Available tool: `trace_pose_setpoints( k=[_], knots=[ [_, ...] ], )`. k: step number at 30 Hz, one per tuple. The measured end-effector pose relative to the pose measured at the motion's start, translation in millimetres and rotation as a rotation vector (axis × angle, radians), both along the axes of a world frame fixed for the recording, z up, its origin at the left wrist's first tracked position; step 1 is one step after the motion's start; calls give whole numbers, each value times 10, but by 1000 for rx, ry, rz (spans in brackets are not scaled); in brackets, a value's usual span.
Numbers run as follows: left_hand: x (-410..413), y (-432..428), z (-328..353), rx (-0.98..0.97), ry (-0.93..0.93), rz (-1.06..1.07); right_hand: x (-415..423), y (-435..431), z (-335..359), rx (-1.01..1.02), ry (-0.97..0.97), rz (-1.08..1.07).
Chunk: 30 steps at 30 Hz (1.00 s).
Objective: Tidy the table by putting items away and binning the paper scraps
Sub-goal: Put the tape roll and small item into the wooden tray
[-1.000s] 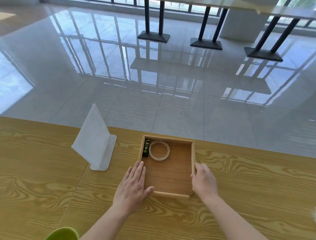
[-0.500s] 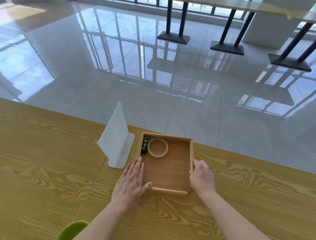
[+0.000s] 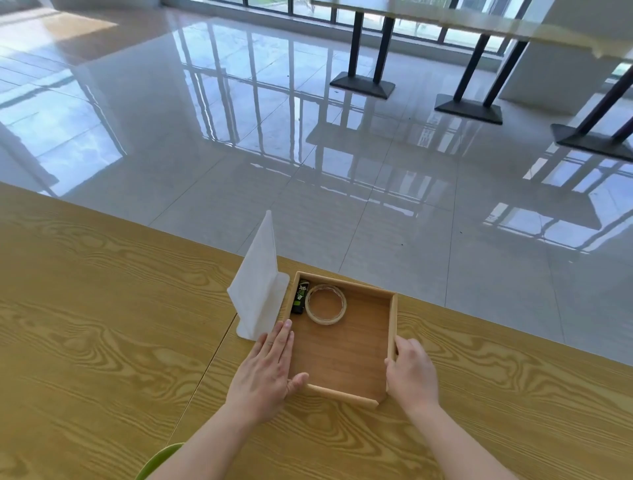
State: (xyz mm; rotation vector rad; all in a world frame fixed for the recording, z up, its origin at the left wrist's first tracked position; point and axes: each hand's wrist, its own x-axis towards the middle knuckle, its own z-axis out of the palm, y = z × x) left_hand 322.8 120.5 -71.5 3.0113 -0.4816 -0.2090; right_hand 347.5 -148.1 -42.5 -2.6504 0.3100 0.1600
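since the wooden tray (image 3: 342, 363) sits near the far edge of the table (image 3: 102, 308), its left wall just beside the white stand (image 3: 258, 284), a leftward or forward shove could topple the stand or overshoot the edge. left hand (image 3: 263, 373): flat, fingers straight along the left wall, gripping nothing. right hand (image 3: 412, 371): curled over the right wall, holding it. tape roll (image 3: 325, 320) and lighter (image 3: 300, 297) lie loose in the tray's far-left corner; a jerk would slide them.

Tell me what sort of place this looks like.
Probably a canteen or café-style common room: a wood-grain table, a glossy tiled floor, and more tables on black pedestal legs beside low windows.
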Motion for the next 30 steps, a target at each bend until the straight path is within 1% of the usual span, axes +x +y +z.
trace_pose_setpoints(
  k=[19,30],
  knots=[
    [-38,66,-47,46,66,-9,-63,100,24,7,6,-38],
    [-35,69,-28,29,60,-5,-66,92,9,43,19,-68]
  ],
)
